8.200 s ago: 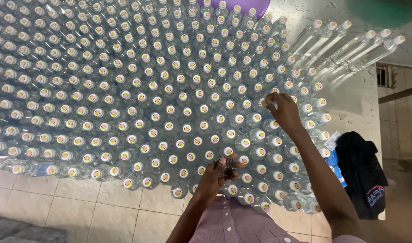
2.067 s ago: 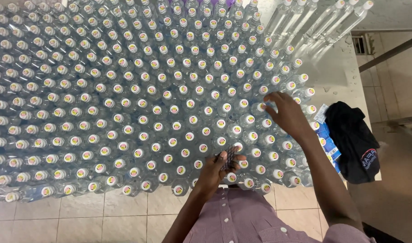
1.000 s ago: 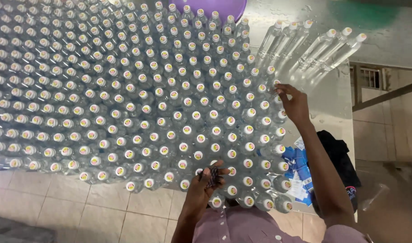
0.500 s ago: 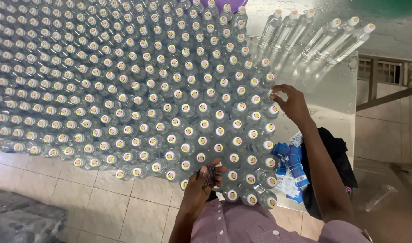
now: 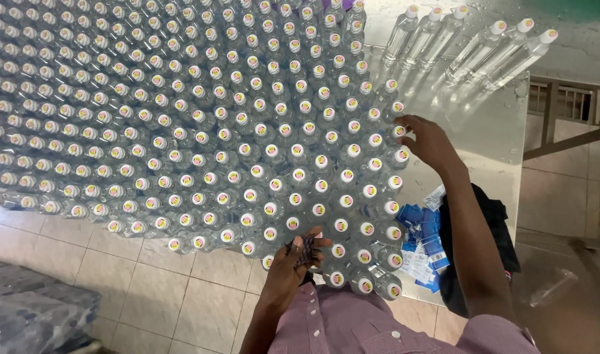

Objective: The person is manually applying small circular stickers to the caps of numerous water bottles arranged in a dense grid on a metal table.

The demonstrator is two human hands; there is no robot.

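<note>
The right hand (image 5: 430,141) reaches to the far right edge of a dense block of upright clear plastic bottles (image 5: 201,124). Its grip is pinched on the white cap of one edge bottle (image 5: 398,130), thumb and fingertips closed about the cap. Bottles of the same kind stand packed to the left of this grip and nearer the body; to its right lies bare, wet desk (image 5: 490,144).

The left hand (image 5: 293,259) hovers over the near edge of the bottle block, close to the body. Its grip is closed on a small dark bundle of seals (image 5: 306,250), held between thumb and fingers; what exactly the bundle is cannot be told. Capped bottles stand directly beyond and to either side of this grip.

Beyond the right hand, a short row of bottles (image 5: 474,47) stands apart from the main block. Right of the right forearm lie blue and white label packs (image 5: 423,239) and a black cloth (image 5: 493,226) at the desk edge. Tiled floor (image 5: 175,288) shows left of the left hand.
</note>
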